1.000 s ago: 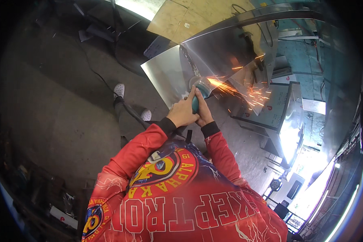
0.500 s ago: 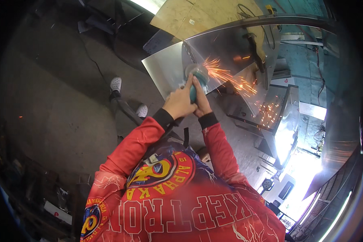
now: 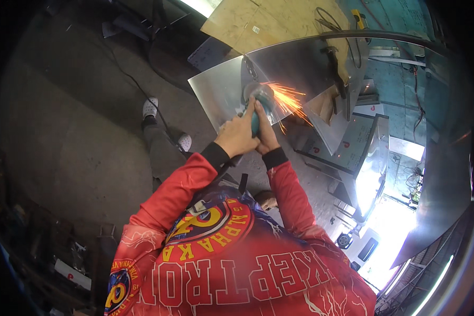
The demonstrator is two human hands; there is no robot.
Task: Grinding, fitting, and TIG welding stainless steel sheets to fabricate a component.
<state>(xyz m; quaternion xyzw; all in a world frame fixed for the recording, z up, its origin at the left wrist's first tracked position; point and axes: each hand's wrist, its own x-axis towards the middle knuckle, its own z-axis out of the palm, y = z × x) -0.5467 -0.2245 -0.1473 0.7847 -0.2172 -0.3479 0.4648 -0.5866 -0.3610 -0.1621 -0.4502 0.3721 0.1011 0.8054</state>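
Observation:
My left hand (image 3: 237,134) and my right hand (image 3: 268,134) are both closed around the teal body of an angle grinder (image 3: 255,125), close together at the centre. The grinder's disc (image 3: 254,90) is at the near end of a dark, rough seam (image 3: 249,68) on a shiny bent sheet-metal piece (image 3: 213,87). Orange sparks (image 3: 287,97) fly off to the right from the disc. My fingers hide much of the grinder, and its exact contact point is obscured.
A yellowish board (image 3: 237,21) lies beyond the metal. On it rest a black cable (image 3: 329,21) and a dark hammer-like tool (image 3: 334,66). A metal box-like frame (image 3: 353,142) stands at right. White clogs (image 3: 150,107) show on the floor at left, beside a cord (image 3: 124,79).
The spark stream has become shorter and denser and no longer scatters over the metal frame at right. Both hands stay on the grinder, with little shift along the seam.

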